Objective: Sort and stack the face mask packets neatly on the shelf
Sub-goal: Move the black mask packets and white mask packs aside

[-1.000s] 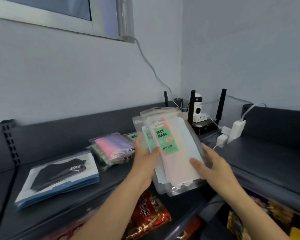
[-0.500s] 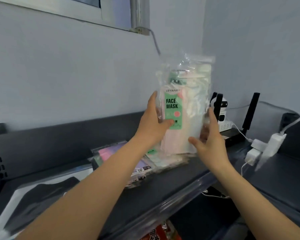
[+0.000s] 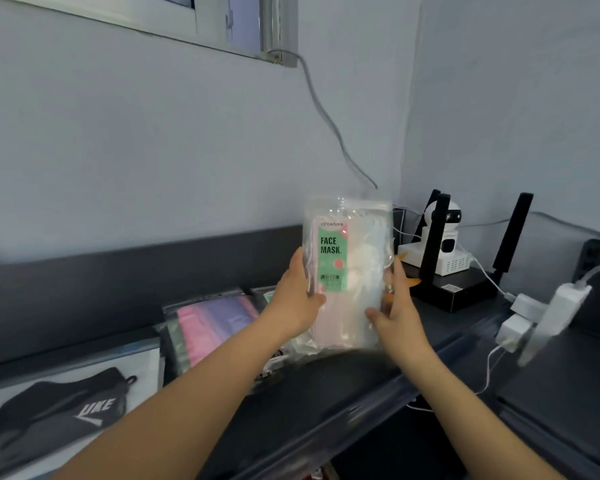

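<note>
Grey wall, dark shelf [image 3: 326, 393] in a corner. I judge the sort partly done: black packets [image 3: 66, 403] lie flat at left with pink packets [image 3: 215, 323] beside them, while the clear bundle [image 3: 350, 271] is not yet laid down. It stands upright between my hands. My left hand [image 3: 297, 299] clasps its left edge and my right hand [image 3: 399, 306] its right, thumbs on its front.

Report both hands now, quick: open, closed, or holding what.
Left hand: holding the face mask packets, gripping their left edge.
Right hand: holding the same packets, gripping their right edge.
</note>
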{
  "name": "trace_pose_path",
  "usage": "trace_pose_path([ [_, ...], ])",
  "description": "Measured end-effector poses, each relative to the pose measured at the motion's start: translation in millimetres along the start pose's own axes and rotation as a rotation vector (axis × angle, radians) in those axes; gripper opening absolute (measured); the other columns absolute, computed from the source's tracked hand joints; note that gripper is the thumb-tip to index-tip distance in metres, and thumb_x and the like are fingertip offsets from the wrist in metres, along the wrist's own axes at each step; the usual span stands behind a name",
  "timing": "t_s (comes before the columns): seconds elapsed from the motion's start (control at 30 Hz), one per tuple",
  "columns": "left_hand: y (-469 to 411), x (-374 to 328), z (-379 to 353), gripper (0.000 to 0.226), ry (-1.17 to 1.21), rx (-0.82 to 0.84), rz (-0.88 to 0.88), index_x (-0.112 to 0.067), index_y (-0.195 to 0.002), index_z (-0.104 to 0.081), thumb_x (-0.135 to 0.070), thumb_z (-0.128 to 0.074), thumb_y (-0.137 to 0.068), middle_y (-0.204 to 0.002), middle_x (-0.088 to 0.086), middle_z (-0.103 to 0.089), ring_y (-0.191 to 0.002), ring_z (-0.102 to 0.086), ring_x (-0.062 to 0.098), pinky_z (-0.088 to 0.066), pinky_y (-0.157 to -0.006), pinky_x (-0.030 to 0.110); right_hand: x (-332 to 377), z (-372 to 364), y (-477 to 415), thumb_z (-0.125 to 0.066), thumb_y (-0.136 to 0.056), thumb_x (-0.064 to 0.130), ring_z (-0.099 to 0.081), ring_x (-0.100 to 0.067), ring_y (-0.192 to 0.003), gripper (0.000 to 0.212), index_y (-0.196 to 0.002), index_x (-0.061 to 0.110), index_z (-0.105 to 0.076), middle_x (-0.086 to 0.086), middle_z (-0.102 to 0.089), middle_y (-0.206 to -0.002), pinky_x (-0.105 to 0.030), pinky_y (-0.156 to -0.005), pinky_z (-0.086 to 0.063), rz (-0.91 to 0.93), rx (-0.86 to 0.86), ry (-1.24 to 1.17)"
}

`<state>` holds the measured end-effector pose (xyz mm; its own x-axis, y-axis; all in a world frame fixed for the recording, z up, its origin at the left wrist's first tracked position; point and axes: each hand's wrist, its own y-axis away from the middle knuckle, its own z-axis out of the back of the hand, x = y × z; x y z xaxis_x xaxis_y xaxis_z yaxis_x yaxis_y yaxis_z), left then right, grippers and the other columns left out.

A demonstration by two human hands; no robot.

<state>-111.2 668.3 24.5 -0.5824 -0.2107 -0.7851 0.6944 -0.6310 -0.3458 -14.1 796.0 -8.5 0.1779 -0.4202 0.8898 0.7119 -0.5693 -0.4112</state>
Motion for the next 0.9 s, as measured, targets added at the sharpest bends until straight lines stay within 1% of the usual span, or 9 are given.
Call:
trace_pose_path([
  [0.13,-6.7,-13.3,15.3,0.049,-0.038,-0.146,0.027,-0.018,-0.135,-0.037,-0.015,-0.059,-0.091,-0.128,0.0,-0.056,-0.105,-0.054,0.013,-0.044,-0.09,0.028,27.9,2.8,-30.7,-0.052,-0.09,-0.006,-0.041,-0.015,-0.132,0.077,-0.15,0.023,-0.014,0.003,-0.038,-0.147,-0.026,-0.104,-0.034,0.003,0.0,0.053],
  [0.27,-15.3,-5.1,28.6,0.036,-0.135,-0.288,0.179,-0.009,-0.119,-0.056,-0.032,-0.057,-0.091,-0.118,0.004,-0.063,-0.104,-0.06,0.021,-0.048,-0.085,0.03,39.5,-2.9,-60.3,-0.058,-0.09,0.009,-0.051,-0.016,-0.111,0.05,-0.137,0.012,-0.045,0.004,-0.051,-0.126,-0.03,-0.093,-0.043,-0.043,0.07,0.215],
  [0.33,-12.5,3.7,30.7,0.039,-0.288,-0.183,0.276,-0.003,-0.114,-0.06,-0.034,-0.055,-0.091,-0.115,0.013,-0.065,-0.105,-0.06,0.029,-0.048,-0.085,0.033,30.9,-9.2,-67.5,-0.06,-0.088,0.011,-0.055,-0.018,-0.102,0.037,-0.124,0.01,-0.059,0.0,-0.059,-0.118,-0.026,-0.08,-0.042,-0.099,0.128,0.253],
  [0.4,-5.9,11.9,29.2,0.043,-0.479,-0.036,0.314,-0.003,-0.117,-0.059,-0.038,-0.055,-0.091,-0.119,0.015,-0.062,-0.11,-0.058,0.03,-0.045,-0.087,0.032,14.4,-13.5,-68.9,-0.061,-0.085,0.011,-0.059,-0.021,-0.1,0.025,-0.11,0.008,-0.068,-0.004,-0.065,-0.108,-0.029,-0.079,-0.045,-0.121,0.22,0.382],
  [0.5,5.7,14.5,26.4,0.052,-0.568,0.14,0.287,-0.016,-0.134,-0.05,-0.044,-0.056,-0.09,-0.136,0.005,-0.053,-0.122,-0.05,0.023,-0.038,-0.1,0.028,-3.9,-13.2,-65.4,-0.063,-0.084,0.014,-0.06,-0.02,-0.102,0.03,-0.113,0.01,-0.068,-0.004,-0.066,-0.114,-0.028,-0.083,-0.046,-0.138,0.361,0.566],
  [0.57,13.2,11.3,21.8,0.061,-0.653,0.305,0.251,-0.02,-0.139,-0.044,-0.052,-0.055,-0.088,-0.143,0.003,-0.046,-0.128,-0.045,0.022,-0.034,-0.105,0.028,-5.6,-10.5,-64.5,-0.063,-0.085,0.017,-0.059,-0.019,-0.102,0.034,-0.119,0.012,-0.064,-0.006,-0.064,-0.119,-0.026,-0.081,-0.044,-0.124,0.391,0.6],
  [0.63,18.0,10.7,15.0,0.073,-0.793,0.399,0.206,-0.022,-0.143,-0.037,-0.058,-0.057,-0.083,-0.147,0.004,-0.04,-0.131,-0.041,0.023,-0.033,-0.107,0.031,-0.9,-8.7,-62.8,-0.06,-0.087,0.02,-0.056,-0.02,-0.108,0.037,-0.124,0.015,-0.061,-0.006,-0.06,-0.127,-0.025,-0.082,-0.041,-0.068,0.425,0.651],
  [0.77,21.8,12.8,4.4,0.081,-0.902,0.362,0.173,-0.023,-0.146,-0.028,-0.056,-0.062,-0.081,-0.148,0.005,-0.037,-0.131,-0.039,0.025,-0.036,-0.106,0.039,0.0,-8.7,-58.7,-0.06,-0.088,0.023,-0.048,-0.021,-0.123,0.046,-0.132,0.018,-0.053,-0.006,-0.045,-0.142,-0.026,-0.091,-0.039,0.005,0.482,0.664],
  [0.9,25.3,17.5,-3.7,0.075,-0.91,0.338,0.179,-0.023,-0.145,-0.028,-0.054,-0.058,-0.084,-0.149,0.004,-0.033,-0.132,-0.037,0.025,-0.034,-0.107,0.045,-13.9,-9.9,-53.2,-0.06,-0.088,0.023,-0.042,-0.021,-0.128,0.051,-0.137,0.019,-0.046,-0.005,-0.038,-0.147,-0.027,-0.095,-0.037,-0.066,0.501,0.509],
])
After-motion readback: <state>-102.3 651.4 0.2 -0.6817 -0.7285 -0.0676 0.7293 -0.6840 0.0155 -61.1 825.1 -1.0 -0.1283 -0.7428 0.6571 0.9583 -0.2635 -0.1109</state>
